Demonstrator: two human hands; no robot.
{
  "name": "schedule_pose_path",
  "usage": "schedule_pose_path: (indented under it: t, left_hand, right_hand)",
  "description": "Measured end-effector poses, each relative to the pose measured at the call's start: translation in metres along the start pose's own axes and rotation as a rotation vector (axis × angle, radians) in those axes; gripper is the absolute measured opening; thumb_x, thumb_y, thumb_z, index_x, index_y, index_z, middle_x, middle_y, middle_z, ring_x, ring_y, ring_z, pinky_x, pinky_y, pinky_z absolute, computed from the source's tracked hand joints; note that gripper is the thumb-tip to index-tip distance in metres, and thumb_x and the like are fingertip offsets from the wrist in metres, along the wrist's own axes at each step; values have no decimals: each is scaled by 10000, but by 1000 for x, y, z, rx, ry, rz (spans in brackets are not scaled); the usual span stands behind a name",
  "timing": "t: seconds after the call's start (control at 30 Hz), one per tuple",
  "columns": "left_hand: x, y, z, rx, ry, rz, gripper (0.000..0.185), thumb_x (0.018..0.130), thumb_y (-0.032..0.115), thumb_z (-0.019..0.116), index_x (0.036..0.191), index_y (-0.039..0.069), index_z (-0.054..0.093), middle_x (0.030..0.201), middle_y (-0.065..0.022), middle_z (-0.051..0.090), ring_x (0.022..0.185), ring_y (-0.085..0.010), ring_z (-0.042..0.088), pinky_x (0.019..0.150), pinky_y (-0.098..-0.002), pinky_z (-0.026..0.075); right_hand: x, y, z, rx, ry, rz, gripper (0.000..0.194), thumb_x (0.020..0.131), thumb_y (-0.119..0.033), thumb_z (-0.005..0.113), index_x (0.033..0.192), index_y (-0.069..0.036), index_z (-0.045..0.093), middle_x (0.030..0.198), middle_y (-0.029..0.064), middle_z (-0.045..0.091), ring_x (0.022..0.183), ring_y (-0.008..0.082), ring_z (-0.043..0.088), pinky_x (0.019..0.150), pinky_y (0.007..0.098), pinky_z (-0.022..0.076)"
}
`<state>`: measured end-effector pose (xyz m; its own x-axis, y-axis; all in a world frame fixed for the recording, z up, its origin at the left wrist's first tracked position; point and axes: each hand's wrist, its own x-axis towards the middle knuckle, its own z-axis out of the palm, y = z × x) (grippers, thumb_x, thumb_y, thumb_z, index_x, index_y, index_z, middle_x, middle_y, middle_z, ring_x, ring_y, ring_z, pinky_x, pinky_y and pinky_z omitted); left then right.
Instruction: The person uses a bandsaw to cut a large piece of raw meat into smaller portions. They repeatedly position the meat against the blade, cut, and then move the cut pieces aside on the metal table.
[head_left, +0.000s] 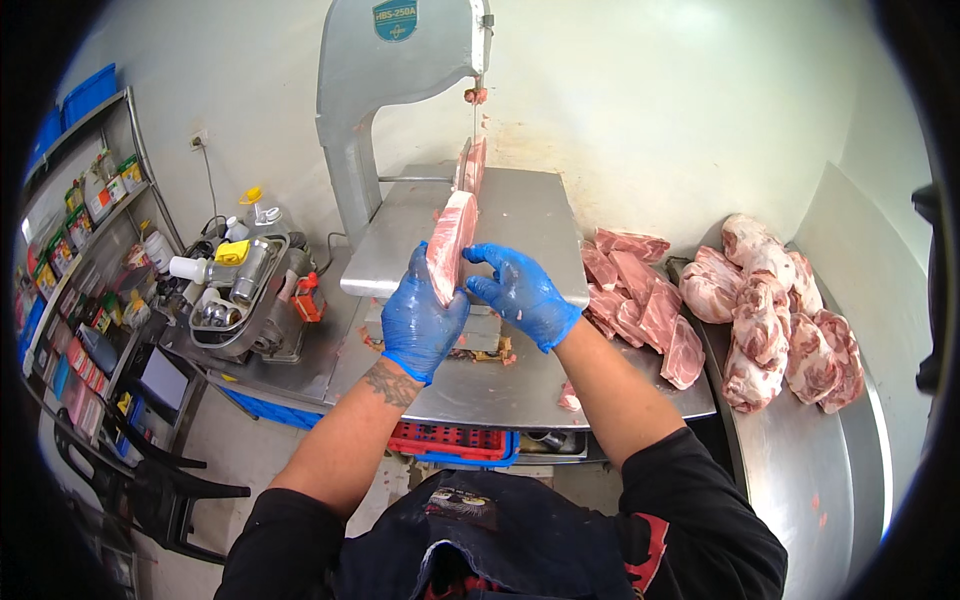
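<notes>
My left hand (424, 324), in a blue glove, holds a thick slab of raw meat (452, 238) upright over the near part of the steel saw table (517, 206). Just right of the slab is my right hand (520, 292), also gloved in blue, its fingers apart and the fingertips close to the meat; whether they touch it I cannot tell. Beyond the slab, the thin blade (475, 124) of a grey meat band saw (349, 71) runs down to the table. Another piece of meat (472, 166) stands beside the blade, against a metal plate.
Sliced raw meat (637, 289) lies piled right of the saw table. Large uncut meat pieces (761, 300) rest on the steel counter (802, 465) at far right. Left are a metal tray (238, 330) of machine parts and a loaded shelf (75, 262). A red crate (450, 441) sits below.
</notes>
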<state>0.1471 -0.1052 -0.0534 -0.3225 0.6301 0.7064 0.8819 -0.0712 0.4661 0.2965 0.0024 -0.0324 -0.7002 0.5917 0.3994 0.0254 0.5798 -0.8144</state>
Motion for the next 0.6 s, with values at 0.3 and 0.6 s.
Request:
schedule_pose_path:
  t: [0.3,0.6]
  left_hand:
    - [7,18,3,123,-37,-105,919,801,274,707,1551,-57,291,971,-285,691,812,-436,707,727,-487,576]
    - [20,23,11,193,-67,-184,932,807,279,686,1566,-57,264,947,-275,700,810,-440,704,740,-499,567]
  right_hand:
    - [-77,19,-30,-86,393,-210,296,960,-98,692,1250,-42,671,1263,107,644,1107,206,646,974,337,517]
    - [-157,140,-68,-74,678,-83,244,948,-30,677,1191,-9,684,1151,88,685,1036,171,652,941,312,523]
